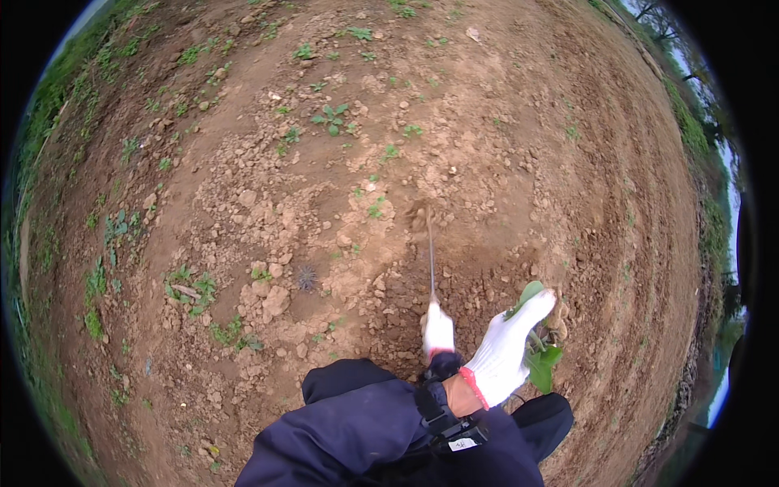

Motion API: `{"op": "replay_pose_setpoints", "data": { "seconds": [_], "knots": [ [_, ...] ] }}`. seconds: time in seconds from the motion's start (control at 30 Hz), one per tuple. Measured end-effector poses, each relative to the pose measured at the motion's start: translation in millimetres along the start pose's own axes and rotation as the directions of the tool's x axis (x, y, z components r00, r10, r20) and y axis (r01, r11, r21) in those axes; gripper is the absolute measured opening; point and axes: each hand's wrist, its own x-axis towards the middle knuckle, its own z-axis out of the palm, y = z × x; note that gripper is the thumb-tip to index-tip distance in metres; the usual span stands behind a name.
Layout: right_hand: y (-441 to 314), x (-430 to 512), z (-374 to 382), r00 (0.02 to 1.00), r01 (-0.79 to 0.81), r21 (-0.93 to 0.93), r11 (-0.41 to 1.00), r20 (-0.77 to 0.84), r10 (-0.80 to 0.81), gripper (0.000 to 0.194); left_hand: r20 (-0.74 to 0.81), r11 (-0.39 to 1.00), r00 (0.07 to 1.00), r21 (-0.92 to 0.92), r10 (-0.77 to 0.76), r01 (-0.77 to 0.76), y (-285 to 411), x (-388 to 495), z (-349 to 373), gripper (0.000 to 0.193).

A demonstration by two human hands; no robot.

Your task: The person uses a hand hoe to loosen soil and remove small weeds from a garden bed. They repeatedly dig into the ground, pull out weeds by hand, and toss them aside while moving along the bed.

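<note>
My right hand, in a white knit glove with a red cuff, grips a hand tool with a thin metal shaft. Its far end meets the soil in a blurred patch of loosened earth, so the tool's head cannot be made out. To its right, my left hand reaches across in a matching glove. It is closed around a leafy green plant, with leaves sticking out above and below the fingers. Brownish lumps beside those fingers are partly hidden.
Brown, cloddy soil stretches all around. Small weeds grow ahead, and more weeds stand to the left. A large clod and a dark spiky tuft lie left of the tool. My dark-clothed knee is close by.
</note>
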Motion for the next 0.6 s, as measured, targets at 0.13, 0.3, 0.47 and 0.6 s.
{"op": "replay_pose_setpoints", "data": {
  "seconds": [0.13,0.3,0.47,0.6],
  "knots": [
    [57.4,-68.4,-16.1,0.980,-0.117,-0.248,0.962,-0.185,0.071,0.071,-0.083,0.998,0.995,0.022,-0.049,0.051,-4.8,0.7,3.7,0.021],
    [35.3,-90.7,-24.2,0.974,-0.057,-0.178,0.982,-0.228,0.015,0.069,-0.028,0.998,0.998,0.041,-0.052,0.053,-12.0,1.8,4.9,0.017],
    [-81.3,0.6,-32.3,0.985,0.084,0.079,0.993,-0.158,-0.071,0.063,0.045,0.992,0.992,0.052,-0.121,0.118,-22.3,4.8,-4.0,0.018],
    [-93.5,51.5,-44.7,0.986,-0.136,0.074,0.988,-0.086,0.142,0.058,0.059,0.991,0.990,0.024,-0.131,0.129,-29.6,3.5,-7.8,0.019]
  ]
}}
